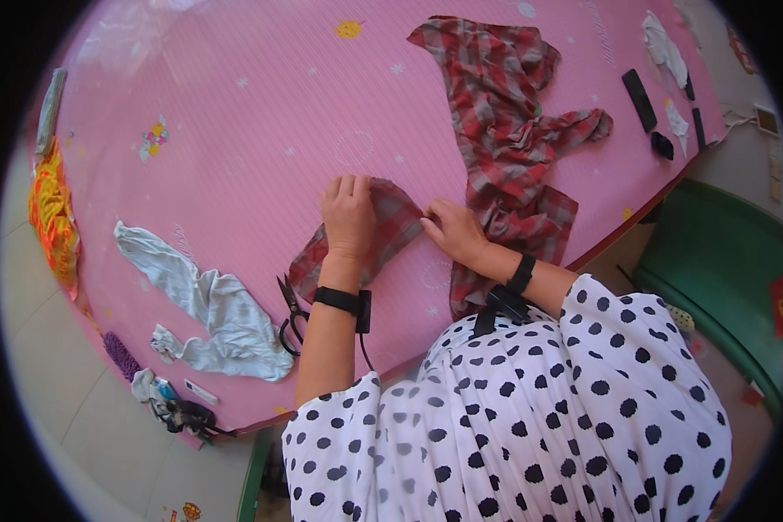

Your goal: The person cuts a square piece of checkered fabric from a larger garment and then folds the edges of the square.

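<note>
While my right hand (pixel 455 231) pinches one tip of the single plaid piece (pixel 398 217) midway across the pink surface (pixel 235 165), my left hand (pixel 348 213) covers its upper edge; whether it grips, I cannot tell. One larger plaid cloth (pixel 494 96) crowds my right forearm (pixel 548 287). Left lie one pair of scissors (pixel 293 306), one pale garment (pixel 226 315), one orange cloth (pixel 54 216).

"Left side?"
"Pale blue garment (pixel 226 317), crumpled on the pink table cover (pixel 261 165). Orange-and-yellow cloth (pixel 54 217) at the left edge; purple fuzzy item (pixel 121 357) further down that edge."
"Right side?"
"Black oblong object (pixel 639 100) near white cloth (pixel 664 50); green chair (pixel 713 278) beside the table."
</note>
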The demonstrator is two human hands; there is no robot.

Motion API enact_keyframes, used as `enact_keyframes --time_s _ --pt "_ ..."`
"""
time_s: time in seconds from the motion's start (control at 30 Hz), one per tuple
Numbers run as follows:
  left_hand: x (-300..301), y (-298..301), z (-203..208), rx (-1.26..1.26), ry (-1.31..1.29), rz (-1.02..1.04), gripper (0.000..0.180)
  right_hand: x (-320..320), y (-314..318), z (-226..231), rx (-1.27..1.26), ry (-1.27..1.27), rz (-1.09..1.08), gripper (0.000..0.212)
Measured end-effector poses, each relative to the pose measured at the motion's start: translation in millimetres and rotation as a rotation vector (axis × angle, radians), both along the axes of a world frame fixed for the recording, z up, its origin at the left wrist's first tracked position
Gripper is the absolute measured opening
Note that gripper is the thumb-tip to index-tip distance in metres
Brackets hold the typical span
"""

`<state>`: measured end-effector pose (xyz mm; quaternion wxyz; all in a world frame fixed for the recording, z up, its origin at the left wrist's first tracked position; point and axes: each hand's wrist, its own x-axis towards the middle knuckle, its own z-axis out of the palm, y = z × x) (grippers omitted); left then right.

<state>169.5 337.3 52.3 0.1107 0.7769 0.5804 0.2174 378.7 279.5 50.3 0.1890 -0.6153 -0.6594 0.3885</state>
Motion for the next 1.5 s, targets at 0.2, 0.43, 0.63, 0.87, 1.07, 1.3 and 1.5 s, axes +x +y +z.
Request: enact_keyframes --time_s 0.2,0.43,0.63,0.87,1.07,1.3,1.5 --pt "1 5 -6 -0.028 -0.009 0.042 0.022 -4 4 -2 0.025 -0.079 -0.019 0.017" --pt "-3 8 -16 -0.032 -0.075 0.079 0.026 -10 14 -3 0.056 -0.127 0.007 0.016" --pt "-14 19 -24 -0.026 -0.121 0.067 0.030 -7 27 -19 0.097 -0.089 0.077 0.016" --pt "-17 26 -29 -0.136 -0.185 0.109 0.037 -2 41 -29 0.001 -0.117 0.129 0.016" --pt "-19 31 -32 -0.133 -0.155 0.129 0.040 -10 43 -25 0.000 -0.154 0.103 0.020" --pt "-23 29 -32 -0.128 -0.125 0.134 0.040 -20 39 -23 0.011 -0.209 0.047 0.021" --pt "-31 4 -23 0.130 -0.124 0.146 0.038 -32 42 -3 0.306 -0.167 0.106 0.026"
